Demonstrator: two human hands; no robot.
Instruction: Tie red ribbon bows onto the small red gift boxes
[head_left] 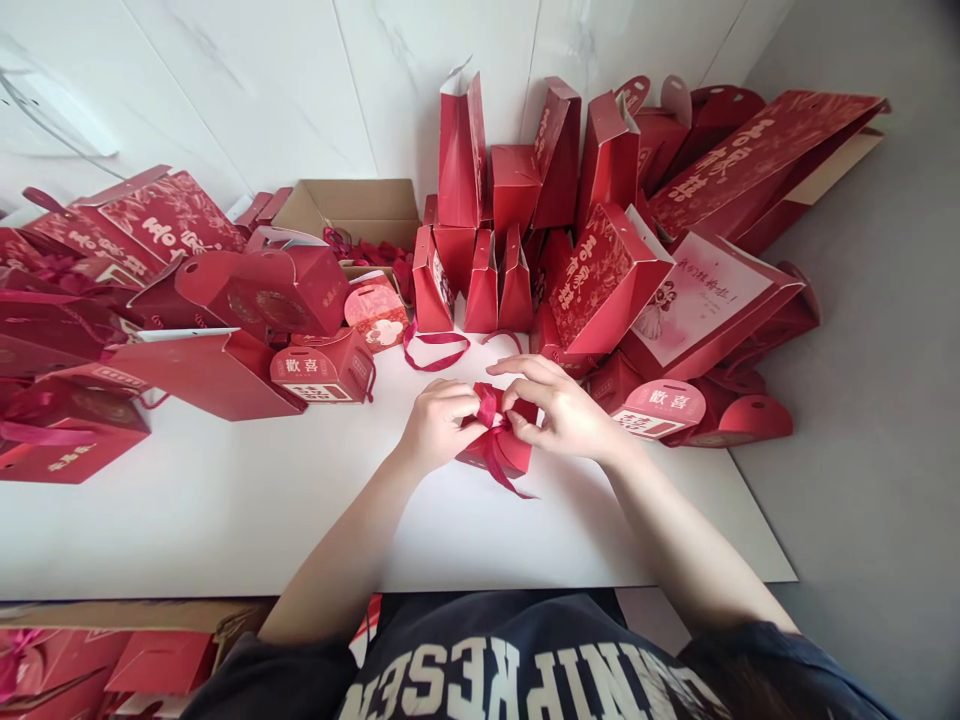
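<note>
A small red gift box (pixel 517 455) sits on the white table in front of me, with a dark pink ribbon (pixel 498 462) at its top. One ribbon tail hangs down over the box's near side and onto the table. My left hand (pixel 442 422) is closed, its thumb and fingers pinching the ribbon at the left of the box top. On the other side my right hand (pixel 559 410) has its thumb and index finger together at the ribbon, the other fingers raised and curved. Part of the box is hidden behind both hands.
Red gift bags (pixel 607 280) and boxes crowd the back and right of the table (pixel 225 510). More red boxes (pixel 326 368) are piled at left. An open cardboard carton (pixel 352 205) stands behind, near a loose ribbon loop (pixel 436 362). Below the front edge lie further red boxes (pixel 161 662).
</note>
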